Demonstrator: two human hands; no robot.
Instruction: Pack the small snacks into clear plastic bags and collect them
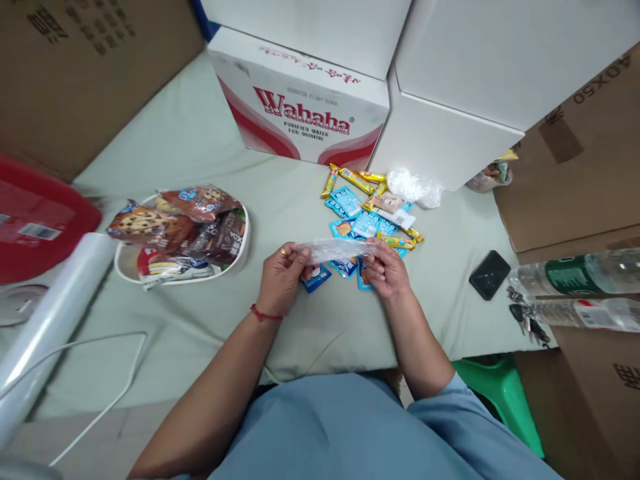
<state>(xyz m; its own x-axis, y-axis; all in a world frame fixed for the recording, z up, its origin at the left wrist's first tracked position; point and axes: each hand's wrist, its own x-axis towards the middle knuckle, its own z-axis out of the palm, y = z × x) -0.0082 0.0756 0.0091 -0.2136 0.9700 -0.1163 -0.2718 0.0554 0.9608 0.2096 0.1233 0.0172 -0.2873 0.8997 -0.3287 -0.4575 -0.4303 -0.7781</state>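
A strip of clear plastic film (336,249) is stretched between my two hands, above the near side of a snack pile. My left hand (281,277), with a ring and a red wrist cord, pinches its left end. The right end is pinched by my right hand (387,270). Beneath and beyond the film lie several blue snack packets (367,225) and yellow-wrapped bars (356,180). A crumpled clear plastic bag (415,187) rests at the back right of the pile. Left of my hands sits a white tub (245,243) filled with packaged breads (155,230).
A Wahaha water carton (305,107) and white boxes (450,127) stand behind the snacks. At right are a black phone (490,275), keys (527,323) and plastic bottles (580,275). A plastic film roll (60,313), white cable (135,367) and red container (43,220) occupy the left.
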